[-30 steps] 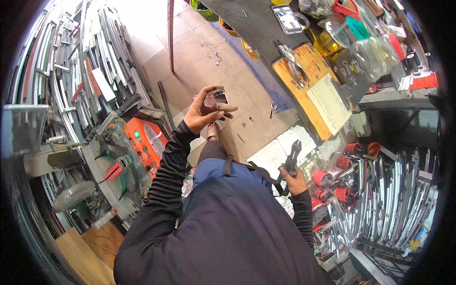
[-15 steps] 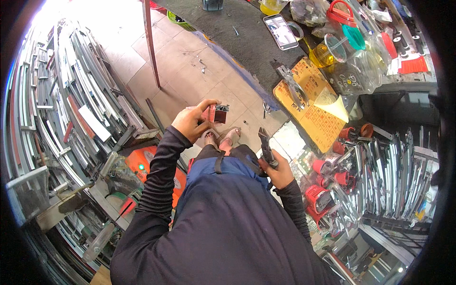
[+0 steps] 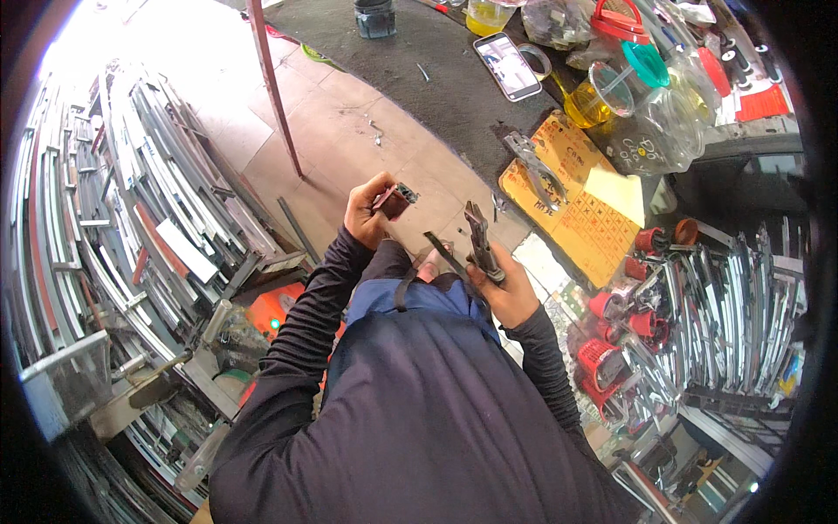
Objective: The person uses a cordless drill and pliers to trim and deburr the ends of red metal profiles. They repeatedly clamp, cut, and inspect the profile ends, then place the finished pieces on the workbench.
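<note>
My left hand [image 3: 367,210] is closed around a short dark-red piece of profile [image 3: 394,202], whose grey, slotted end points up and to the right. To its right, my right hand [image 3: 509,292] grips a dark metal hand tool [image 3: 477,237] that looks like pliers, its head pointing away from me. A thin dark strip [image 3: 445,254] slants out to the left of this tool. I cannot tell whether the strip is part of the tool or a separate piece in the same hand. The profile and the tool are apart, both in front of my waist.
The dark workbench [image 3: 454,113] carries a phone [image 3: 507,67], a yellow marked board [image 3: 572,214] with a metal tool [image 3: 534,166] on it, and containers. Long profiles [image 3: 161,201] are stacked at left, beside an orange machine [image 3: 275,307]. Red baskets [image 3: 601,362] and upright offcuts [image 3: 724,323] stand at right.
The profile in my left hand has turned, showing its slotted end more. The thin dark strip now stands out beside the right-hand tool. My view has shifted slightly.
</note>
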Motion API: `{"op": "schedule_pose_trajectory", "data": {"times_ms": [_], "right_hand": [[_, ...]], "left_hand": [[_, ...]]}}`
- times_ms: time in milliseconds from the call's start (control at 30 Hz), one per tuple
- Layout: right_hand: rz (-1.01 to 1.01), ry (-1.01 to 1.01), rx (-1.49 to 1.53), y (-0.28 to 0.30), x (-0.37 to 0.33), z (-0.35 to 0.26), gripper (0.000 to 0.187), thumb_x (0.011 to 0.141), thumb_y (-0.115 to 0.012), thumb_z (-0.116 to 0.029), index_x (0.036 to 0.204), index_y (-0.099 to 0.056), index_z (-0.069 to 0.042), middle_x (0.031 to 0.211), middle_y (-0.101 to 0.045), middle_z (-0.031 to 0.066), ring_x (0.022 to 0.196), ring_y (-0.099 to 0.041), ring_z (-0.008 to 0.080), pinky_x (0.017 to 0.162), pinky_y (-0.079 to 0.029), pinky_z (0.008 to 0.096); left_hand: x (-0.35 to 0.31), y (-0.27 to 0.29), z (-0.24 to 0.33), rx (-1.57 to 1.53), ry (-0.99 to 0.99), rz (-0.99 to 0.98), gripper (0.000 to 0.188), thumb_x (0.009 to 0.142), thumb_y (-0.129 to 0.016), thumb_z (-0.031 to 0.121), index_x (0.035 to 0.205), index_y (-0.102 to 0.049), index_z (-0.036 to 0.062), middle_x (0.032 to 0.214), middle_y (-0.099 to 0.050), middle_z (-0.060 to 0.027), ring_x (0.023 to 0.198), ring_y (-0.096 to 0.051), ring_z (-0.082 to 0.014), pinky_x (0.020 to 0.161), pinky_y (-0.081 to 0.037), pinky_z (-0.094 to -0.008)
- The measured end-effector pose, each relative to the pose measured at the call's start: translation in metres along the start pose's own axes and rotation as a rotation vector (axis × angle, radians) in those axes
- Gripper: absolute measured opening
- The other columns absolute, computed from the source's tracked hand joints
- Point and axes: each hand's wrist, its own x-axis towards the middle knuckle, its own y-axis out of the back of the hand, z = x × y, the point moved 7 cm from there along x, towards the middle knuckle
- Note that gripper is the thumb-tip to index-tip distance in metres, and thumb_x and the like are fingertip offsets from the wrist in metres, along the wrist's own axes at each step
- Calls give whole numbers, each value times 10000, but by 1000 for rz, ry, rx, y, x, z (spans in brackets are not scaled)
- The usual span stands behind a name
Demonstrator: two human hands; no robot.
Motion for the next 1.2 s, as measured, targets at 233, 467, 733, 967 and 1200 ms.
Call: {"op": "schedule_pose_trajectory", "data": {"times_ms": [233,467,733,967,1200], "right_hand": [[148,108,-560,49,3,-102,528,878,-808,-6,1340,-550,-11,1220,-572,216,1168,-584,437,1027,-487,484],[323,70,-755,37,20,-173,738,710,-818,25,1391,-535,17,1295,-560,242,1196,-546,480,1059,-432,544],[601,65,-724,3,46,-190,689,742,-751,65,1394,-532,11,1258,-559,220,1163,-576,417,1049,-463,470],[649,52,-670,-3,62,-193,706,731,-794,26,1394,-551,-10,1255,-557,213,1156,-571,428,1040,-461,489],[576,68,-378,-16,77,-173,393,932,-797,-48,1270,-603,0,1077,-628,161,945,-651,301,867,-529,396]], "left_hand": [[29,-12,75,23,-172,-258,266,1012,-685,232,881,-600,16,766,-666,-81,677,-641,-193,666,-486,-317],[51,11,115,-39,-170,-224,103,978,-616,85,982,-569,-7,833,-673,-100,736,-630,-168,715,-491,-291],[79,36,150,-56,-262,-191,309,823,-486,-146,1066,-637,-28,854,-699,-104,731,-756,-219,695,-581,-305],[98,45,151,-100,-272,-224,210,880,-504,-130,1034,-625,-54,875,-704,-105,696,-734,-186,659,-572,-289],[113,56,131,19,-326,-309,205,840,-574,-56,1028,-652,-28,829,-684,-148,695,-722,-286,703,-548,-318]]}}
